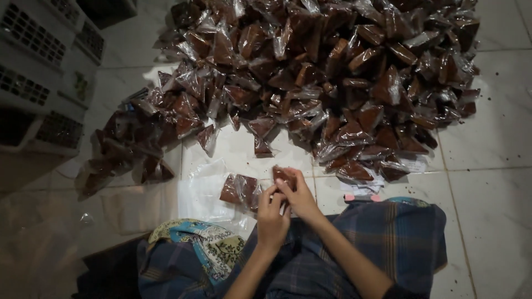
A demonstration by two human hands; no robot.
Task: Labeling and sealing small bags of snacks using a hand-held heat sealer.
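Closest to me, below the hands, I see my lap covered in blue plaid cloth (343, 249), with a patterned teal and cream fabric (210, 243) bunched just to the left of my left forearm. My left hand (271, 213) and right hand (299, 194) are drawn close together over the front edge of the lap, fingers curled inward and touching. Both pinch one small clear plastic packet (284, 176) filled with something dark reddish-brown. The packet sticks up from between the fingertips of the right hand, while the left hand's fingers work at its lower edge. I cannot tell how the packet's opening is closed.

Just left of the hands, a second filled packet (239, 189) lies flat on a sheet of clear plastic (205, 182) spread over the white tiled floor (493, 182). Just right of the hands, near the edge of the plaid cloth, rests a small pink object (361, 197); I cannot tell what it is.

Beyond the hands, a large heap of the same brown-filled packets (332, 72) spreads across the tiles, its near edge not far past my fingertips. A smaller, darker cluster of packets (133, 149) lies off to the far left of the hands. Farther left still, well apart from the hands, stands a pale plastic basket with slotted sides (39, 72).
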